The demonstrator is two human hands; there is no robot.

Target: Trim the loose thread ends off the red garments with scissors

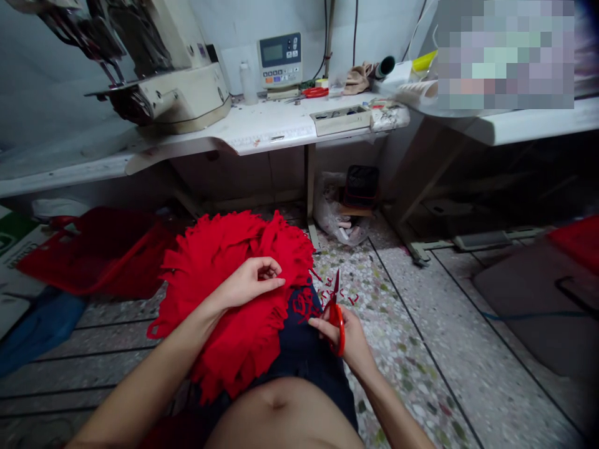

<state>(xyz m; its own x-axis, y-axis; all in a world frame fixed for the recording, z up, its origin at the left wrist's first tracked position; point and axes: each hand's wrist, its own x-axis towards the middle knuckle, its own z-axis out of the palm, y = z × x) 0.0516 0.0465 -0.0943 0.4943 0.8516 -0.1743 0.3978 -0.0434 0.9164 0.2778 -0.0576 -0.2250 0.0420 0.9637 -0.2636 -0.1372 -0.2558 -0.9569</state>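
A big bundle of red fabric pieces [234,268] lies across the lap, over dark blue trousers [304,355]. Above the bundle is my left hand [255,280], its fingers curled and the thumb stretched out; whether a small piece is between them cannot be made out. My right hand [344,330] holds red-handled scissors [340,330] to the right of the bundle, blades pointing up and close together. Small red scraps [304,302] are scattered on the right trouser leg and near the scissors.
A white sewing table [276,134] with a machine [187,93] and control panel [281,59] stands ahead. Below are a plastic bag [334,212] and, at left, a red basket [135,262]. A grey object [528,299] is at right.
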